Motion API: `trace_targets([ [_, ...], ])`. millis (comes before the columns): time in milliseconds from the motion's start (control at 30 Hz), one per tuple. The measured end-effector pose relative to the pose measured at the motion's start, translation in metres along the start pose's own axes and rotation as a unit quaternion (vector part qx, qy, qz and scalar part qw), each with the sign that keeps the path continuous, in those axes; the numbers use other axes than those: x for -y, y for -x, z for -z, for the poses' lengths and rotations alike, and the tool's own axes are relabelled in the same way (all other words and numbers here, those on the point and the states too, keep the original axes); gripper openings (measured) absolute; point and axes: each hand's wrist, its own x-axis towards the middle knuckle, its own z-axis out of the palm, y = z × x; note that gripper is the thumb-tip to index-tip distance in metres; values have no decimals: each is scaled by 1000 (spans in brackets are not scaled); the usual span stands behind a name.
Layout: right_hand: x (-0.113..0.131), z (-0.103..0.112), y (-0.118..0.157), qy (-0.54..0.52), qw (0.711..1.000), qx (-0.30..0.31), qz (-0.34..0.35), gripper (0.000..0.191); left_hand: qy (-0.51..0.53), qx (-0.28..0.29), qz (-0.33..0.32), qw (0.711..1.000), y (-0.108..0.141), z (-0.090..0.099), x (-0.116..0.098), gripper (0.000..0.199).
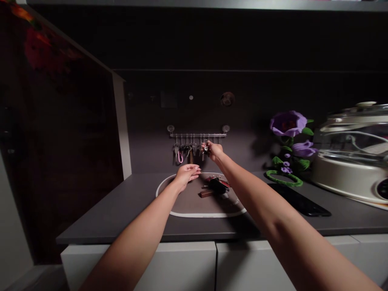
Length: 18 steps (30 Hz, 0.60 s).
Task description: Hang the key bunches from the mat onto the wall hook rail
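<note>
My right hand (214,150) is raised to the hook rail (198,135) on the back wall, its fingers closed on a small bunch of keys (205,148) just under the hooks. Several other keys hang along the rail to the left, one with a pink loop (180,157). Lower and to the left, my left hand (187,176) hovers over an oval mat (184,204), fingers stretched out and holding nothing visible. On the mat lies a dark pile of key items (218,185), beside a brown block-like piece (206,194). Details of the pile are lost in shadow.
A black phone (298,200) lies on the counter (121,210) at the right. Behind it stand purple crocheted flowers (287,123) with a green ring base. A cream appliance with a clear lid (348,169) fills the far right. An upper cabinet edge (194,5) runs overhead.
</note>
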Motion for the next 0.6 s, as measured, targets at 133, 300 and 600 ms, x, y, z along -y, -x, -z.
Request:
trace_targets([
  [133, -2, -3, -10, 3, 1000, -26, -3, 18, -3, -4, 4, 1000, 1, -1, -2, 13],
  [300, -6, -5, -18, 6, 999, -43, -9, 18, -1, -5, 11, 1000, 2, -3, -4, 13],
  [600, -13, 1, -16, 7, 1000, -9, -26, 17, 7, -14, 25, 1000, 5, -5, -9, 11],
])
